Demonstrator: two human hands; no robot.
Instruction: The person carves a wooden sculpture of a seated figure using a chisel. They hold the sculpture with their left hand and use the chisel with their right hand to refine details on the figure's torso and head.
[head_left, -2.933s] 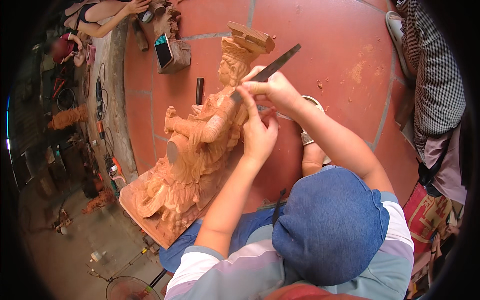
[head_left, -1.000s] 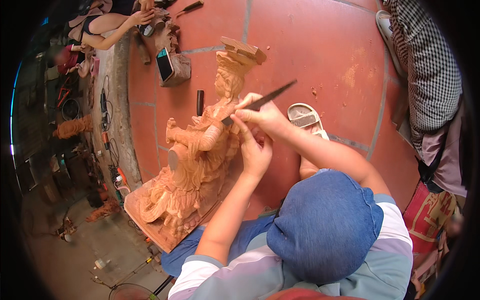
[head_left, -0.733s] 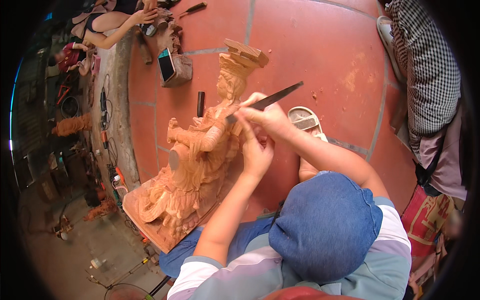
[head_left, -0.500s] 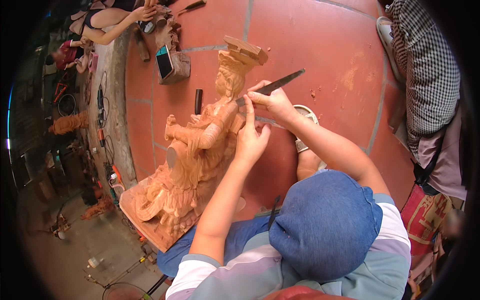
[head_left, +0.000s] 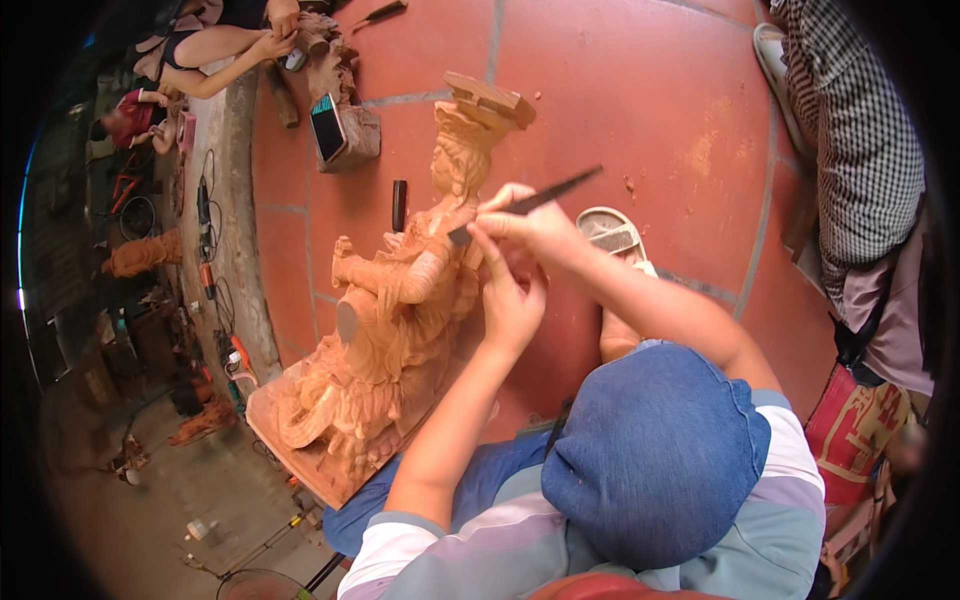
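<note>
A carved wooden statue (head_left: 425,270) leans away from me on its flat wooden base, its head toward the top of the view. My right hand (head_left: 530,225) is closed around a long, flat, dark steel chisel (head_left: 555,190). The chisel's shiny end lies against the statue's shoulder, while its narrow end points up and right. Just below, my left hand (head_left: 513,300) has its fingertips pinched at the blade near that shiny end. Its other fingers are curled and partly hidden.
Beyond the statue, a dark-handled tool (head_left: 399,205) lies on red floor tiles (head_left: 600,80), and a phone (head_left: 328,127) rests on a wood block (head_left: 355,145). Another person's checked sleeve (head_left: 860,120) is at right. Cables and power tools line the ledge (head_left: 235,250) at left.
The chisel's shiny end has come down and left along the statue's shoulder, with my right hand following. My left hand has shifted slightly down and right, its fingers more curled.
</note>
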